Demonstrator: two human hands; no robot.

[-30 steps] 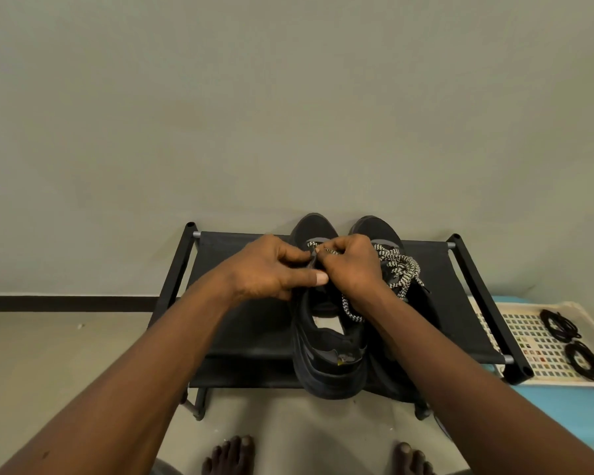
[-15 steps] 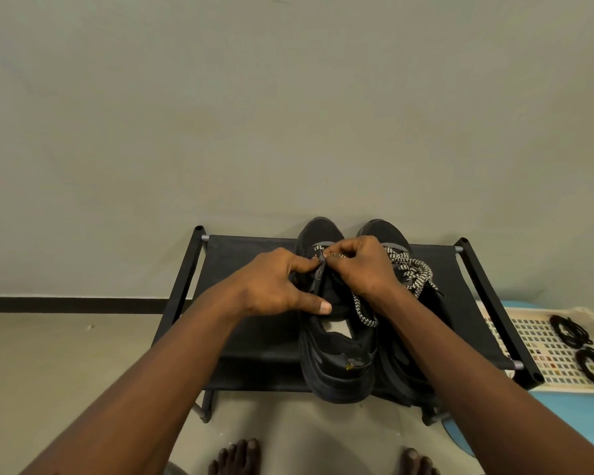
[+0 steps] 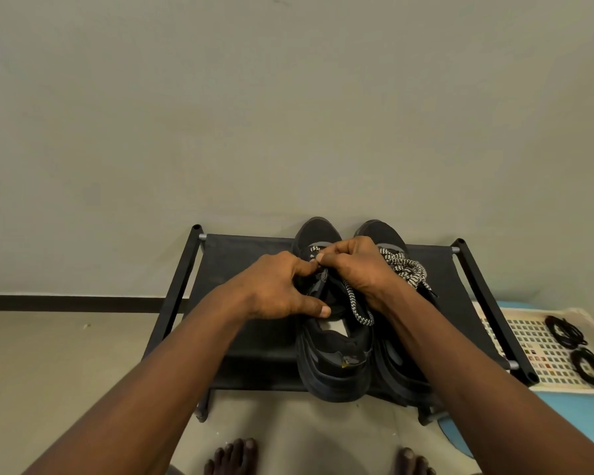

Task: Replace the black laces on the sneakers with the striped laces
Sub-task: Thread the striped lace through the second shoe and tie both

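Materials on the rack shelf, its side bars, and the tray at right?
Shelf: matte black fabric, apparently, stretched flat. Side bars: smooth black tube, plastic or painted metal, unclear; grey rod ends look metallic. Tray: cream plastic by its look, moulded grid of holes.

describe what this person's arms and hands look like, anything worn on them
Both arms are bare as far as the frame edge, with no sleeves showing. The left hand and the right hand wear no gloves, and neither wrist carries a watch or bracelet. The nail on the left thumb is short and unpainted. Whether any ring is worn cannot be told.
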